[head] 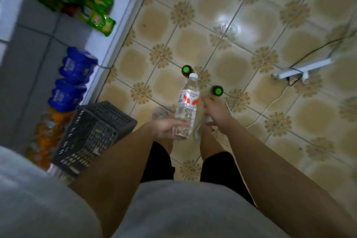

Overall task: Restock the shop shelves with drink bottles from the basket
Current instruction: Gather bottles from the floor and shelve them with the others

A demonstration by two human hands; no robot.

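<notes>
Clear water bottle (pixel 187 103) held in left grip (pixel 170 128); right grip (pixel 215 111) blurred, state unclear.

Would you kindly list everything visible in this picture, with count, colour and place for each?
Water bottle: one, clear with white cap and red-and-white label, held over the floor at centre.
Green-capped bottles: two, dark, standing on the floor beyond the hands.
Basket: one, dark grey mesh, lower left.
Blue packs: several, stacked at left by the shelf.
Orange bottles: count unclear, left of the basket.
Snack packets: several, green, on the white shelf upper left.
Power strip: one, white, with cables, floor at right.
Tiled floor: beige, patterned.
Left hand: grip around the water bottle's base.
Right hand: blurred, near the nearer green cap.
</notes>
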